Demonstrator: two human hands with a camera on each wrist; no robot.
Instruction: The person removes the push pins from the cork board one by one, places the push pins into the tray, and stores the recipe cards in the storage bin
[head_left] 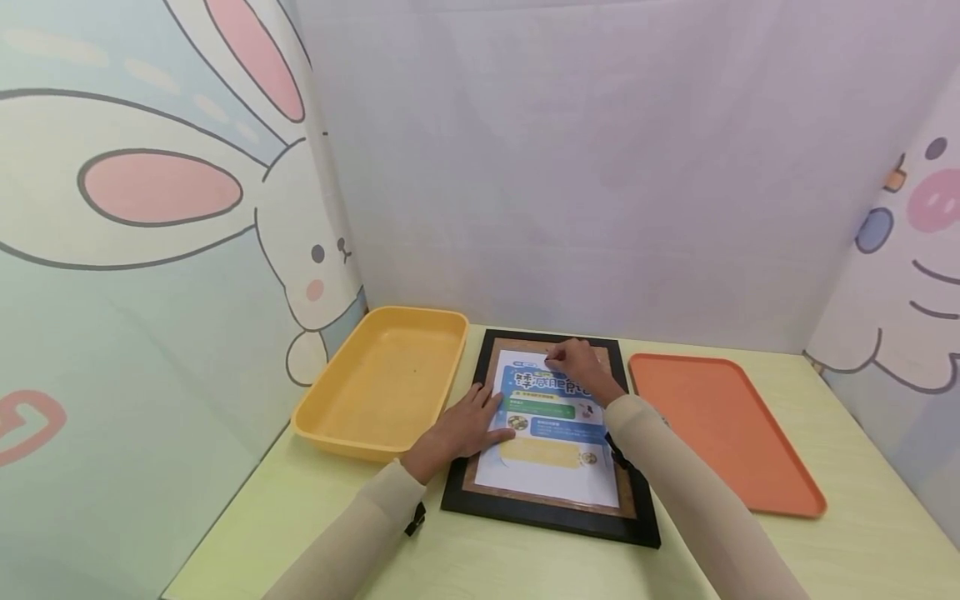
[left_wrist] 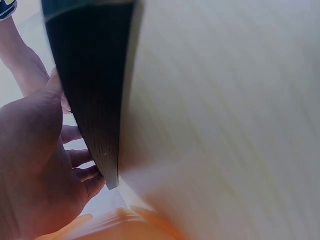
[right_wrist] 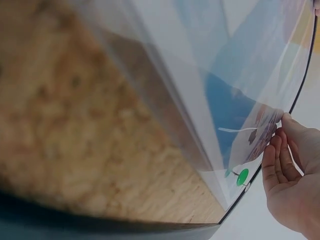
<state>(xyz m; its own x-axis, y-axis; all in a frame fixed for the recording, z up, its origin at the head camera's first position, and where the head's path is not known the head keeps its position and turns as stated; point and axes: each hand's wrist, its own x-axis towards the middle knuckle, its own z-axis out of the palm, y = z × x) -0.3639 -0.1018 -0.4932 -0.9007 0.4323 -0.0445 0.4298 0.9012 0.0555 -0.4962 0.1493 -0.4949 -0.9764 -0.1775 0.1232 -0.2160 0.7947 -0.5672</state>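
A printed sheet (head_left: 540, 471) under shiny clear plastic lies on a cork board (head_left: 626, 492) with a black frame (head_left: 551, 525). My left hand (head_left: 468, 423) rests across the frame's left side, fingers spread onto the sheet; the left wrist view shows its fingers (left_wrist: 80, 157) along the frame's edge. At the sheet's top, my right hand (head_left: 585, 368) brings thumb and fingertips together. In the right wrist view, that hand (right_wrist: 295, 170) is right at the plastic; I cannot tell what its fingertips pinch. A green pushpin (right_wrist: 242, 177) stands near the plastic's corner.
A deep yellow tray (head_left: 309, 417) stands left of the board, close to the left hand. On the right, a flat orange tray (head_left: 738, 433) lies near the frame and the right forearm. A plain curtain (head_left: 562, 208) rises behind the table.
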